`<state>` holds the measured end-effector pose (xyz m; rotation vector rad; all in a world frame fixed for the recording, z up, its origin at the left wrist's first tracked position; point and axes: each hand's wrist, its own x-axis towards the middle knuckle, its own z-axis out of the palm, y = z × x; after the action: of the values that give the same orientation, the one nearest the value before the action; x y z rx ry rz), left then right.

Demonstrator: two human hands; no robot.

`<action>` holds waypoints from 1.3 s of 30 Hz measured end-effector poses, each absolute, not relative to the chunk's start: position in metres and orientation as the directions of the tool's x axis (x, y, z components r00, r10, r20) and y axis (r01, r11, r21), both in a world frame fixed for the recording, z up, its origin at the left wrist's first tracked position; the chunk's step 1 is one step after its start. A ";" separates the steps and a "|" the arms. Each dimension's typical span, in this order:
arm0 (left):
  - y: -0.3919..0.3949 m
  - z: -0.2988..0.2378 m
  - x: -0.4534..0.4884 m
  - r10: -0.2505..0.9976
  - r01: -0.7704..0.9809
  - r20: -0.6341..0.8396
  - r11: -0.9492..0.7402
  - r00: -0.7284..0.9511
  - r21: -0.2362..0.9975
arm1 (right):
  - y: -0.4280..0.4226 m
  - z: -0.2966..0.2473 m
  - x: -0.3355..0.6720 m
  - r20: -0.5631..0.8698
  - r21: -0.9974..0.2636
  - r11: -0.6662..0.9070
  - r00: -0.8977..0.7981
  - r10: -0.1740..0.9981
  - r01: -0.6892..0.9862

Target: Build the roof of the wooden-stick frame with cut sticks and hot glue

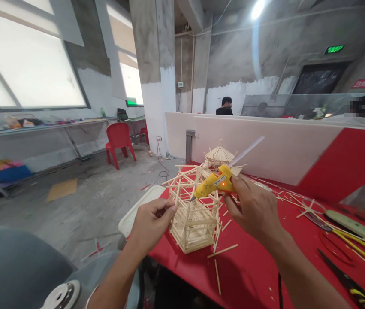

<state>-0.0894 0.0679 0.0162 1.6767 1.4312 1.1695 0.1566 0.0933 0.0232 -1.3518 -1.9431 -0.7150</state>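
A yellow hot glue gun (pixel 212 182) with a clear glue stick (pixel 247 150) out of its back is gripped in my right hand (pixel 254 204). Its nozzle points down and left, at an upper part of a pavilion-like frame of thin wooden sticks (pixel 198 227). My left hand (pixel 153 219) is at the frame's left side, thumb and fingers pinched on a thin wooden stick (pixel 177 193) there. Behind the glue gun stands a second stick model with a cone-shaped roof (pixel 220 155). An orange light glows on the gun's body.
Loose sticks (pixel 222 251) lie on the red tabletop (pixel 249 270). Yellow-handled pliers (pixel 346 234) and black-and-yellow pliers (pixel 346 274) lie at the right. A white partition (pixel 259 150) borders the table's back. Two people sit beyond it. A red chair (pixel 119 139) stands at left.
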 end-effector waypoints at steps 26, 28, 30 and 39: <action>0.097 0.048 -0.078 0.968 0.541 0.185 -0.250 0.172 0.803 | 0.125 0.030 0.159 0.787 -0.164 0.032 0.111 0.607 0.986; 0.104 0.050 -0.077 0.959 0.597 0.196 -0.280 0.203 0.752 | 0.130 0.030 0.159 0.777 -0.172 0.006 0.132 0.615 0.985; 0.110 0.052 -0.076 0.953 0.646 0.211 -0.302 0.217 0.702 | 0.133 0.030 0.158 0.771 -0.178 -0.008 0.144 0.621 0.984; 0.119 0.058 -0.076 0.936 0.670 0.224 -0.352 0.273 0.654 | 0.137 0.035 0.157 0.766 -0.195 0.001 0.151 0.625 0.981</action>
<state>-0.0757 0.1190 0.0577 2.1156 1.4468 0.8252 0.1567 0.1369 0.0347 -1.7054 -1.5534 -0.6221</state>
